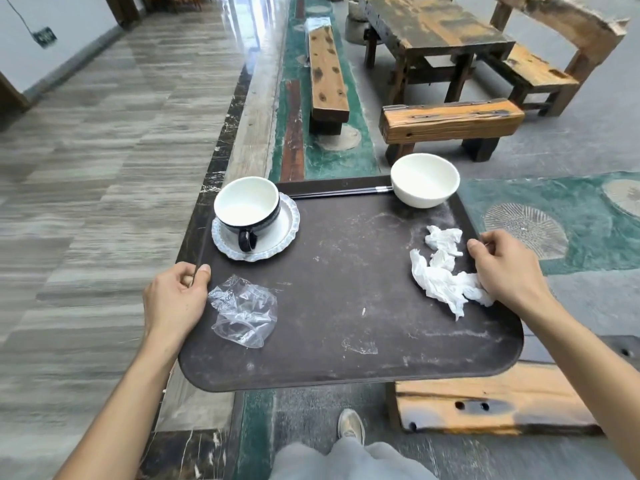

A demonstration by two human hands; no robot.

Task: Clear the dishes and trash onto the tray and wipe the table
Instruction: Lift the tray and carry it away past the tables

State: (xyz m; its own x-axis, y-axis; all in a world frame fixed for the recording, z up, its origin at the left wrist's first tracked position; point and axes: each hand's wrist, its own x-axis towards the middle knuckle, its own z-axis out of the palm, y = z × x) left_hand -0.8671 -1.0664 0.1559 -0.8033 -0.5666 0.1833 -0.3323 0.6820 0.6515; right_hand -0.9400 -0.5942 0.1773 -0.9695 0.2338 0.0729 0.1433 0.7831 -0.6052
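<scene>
Now: both hands grip tray (346, 358) edges | cup (246, 206), bowl (425, 180) empty | tissues (443, 268) aboard

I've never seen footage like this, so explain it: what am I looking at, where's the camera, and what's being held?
The single picture comes from a camera worn on a person's head, looking down at their own arms. No machine is involved. The left hand and right hand grip opposite edges of a dark tray, carrying it above the floor. On the tray sit a cup on a saucer, a white bowl, chopsticks, crumpled tissues and a clear plastic wrapper.
</scene>
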